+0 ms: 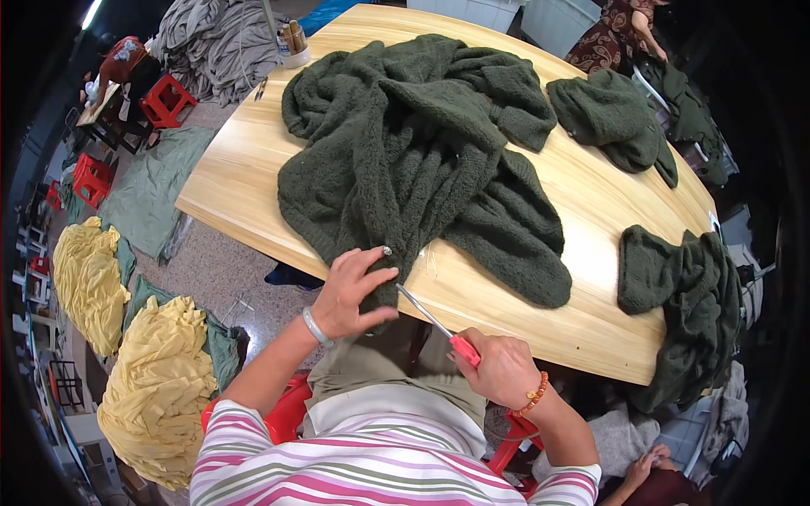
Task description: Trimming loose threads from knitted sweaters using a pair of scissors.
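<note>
A dark green fleecy garment lies heaped over the middle of the table, one end hanging over the near edge. My left hand rests against this end, fingers spread and thumb apart. At one of its fingertips is a small shiny metal piece; I cannot tell whether it is worn or fixed to the cloth. My right hand is closed around the red handle of a tool with a thin metal shaft. The shaft's tip meets the garment's edge beside my left hand; the tip's exact shape is too small to tell.
More dark green garments lie at the table's right side. A small tub of tools stands at the far left corner. Yellow cloth piles and red stools stand left. Other people work at far left and right.
</note>
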A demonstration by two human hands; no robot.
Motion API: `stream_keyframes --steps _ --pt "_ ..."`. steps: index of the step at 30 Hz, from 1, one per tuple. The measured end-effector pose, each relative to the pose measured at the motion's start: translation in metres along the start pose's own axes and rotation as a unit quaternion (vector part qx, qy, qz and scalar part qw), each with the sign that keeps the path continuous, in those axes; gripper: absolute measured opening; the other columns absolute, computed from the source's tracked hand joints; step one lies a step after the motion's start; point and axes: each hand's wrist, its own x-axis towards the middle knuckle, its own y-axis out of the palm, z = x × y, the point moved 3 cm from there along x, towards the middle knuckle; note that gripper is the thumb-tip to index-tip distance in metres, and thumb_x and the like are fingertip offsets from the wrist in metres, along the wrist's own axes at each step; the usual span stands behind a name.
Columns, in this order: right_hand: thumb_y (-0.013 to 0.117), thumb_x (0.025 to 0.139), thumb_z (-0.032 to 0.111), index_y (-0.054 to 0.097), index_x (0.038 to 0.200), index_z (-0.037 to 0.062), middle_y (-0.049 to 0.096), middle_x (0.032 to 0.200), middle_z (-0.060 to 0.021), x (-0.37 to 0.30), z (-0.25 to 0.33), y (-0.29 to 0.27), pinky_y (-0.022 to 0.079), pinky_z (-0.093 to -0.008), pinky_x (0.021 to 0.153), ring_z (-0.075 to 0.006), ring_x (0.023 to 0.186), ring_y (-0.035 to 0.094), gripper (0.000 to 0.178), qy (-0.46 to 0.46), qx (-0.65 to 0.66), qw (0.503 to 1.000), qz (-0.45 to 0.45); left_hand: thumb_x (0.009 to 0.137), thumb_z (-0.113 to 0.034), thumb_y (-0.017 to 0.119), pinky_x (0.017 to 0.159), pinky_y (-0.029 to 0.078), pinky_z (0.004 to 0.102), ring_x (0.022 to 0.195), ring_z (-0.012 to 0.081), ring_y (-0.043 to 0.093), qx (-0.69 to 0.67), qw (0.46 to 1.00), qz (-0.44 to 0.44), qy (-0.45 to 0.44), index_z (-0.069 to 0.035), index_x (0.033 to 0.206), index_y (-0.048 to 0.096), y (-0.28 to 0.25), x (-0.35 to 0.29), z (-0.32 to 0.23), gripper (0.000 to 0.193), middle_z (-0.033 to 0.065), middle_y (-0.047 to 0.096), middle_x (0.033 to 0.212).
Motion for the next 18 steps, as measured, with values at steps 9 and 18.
stream_keyframes --steps 9,18 --pt "0.057 0.092 0.030 0.059 0.089 0.0064 0.062 0.063 -0.0174 -0.018 0.007 0.011 0.050 -0.0458 0.056 -0.0373 0.061 0.064 0.023 -0.034 -0.057 0.995 0.068 0.069 -0.023 0.078 0.114 0.018 0.0527 0.134 0.0336 0.037 0.126 0.991 0.051 -0.013 -0.015 0.138 0.050 0.008 -0.013 -0.004 0.074 0.0163 0.038 0.147" --pt "0.065 0.086 0.021 0.064 0.102 0.0105 0.068 0.078 -0.0148 -0.017 -0.010 -0.003 0.052 -0.0436 0.068 -0.0375 0.072 0.065 0.019 0.010 0.079 0.995 -0.061 0.074 -0.023 0.081 0.097 0.043 0.0355 0.115 0.0253 0.054 -0.006 0.959 -0.242 -0.146 -0.004 0.140 0.043 -0.058 0.061 0.056 0.079 0.0139 0.053 0.130"
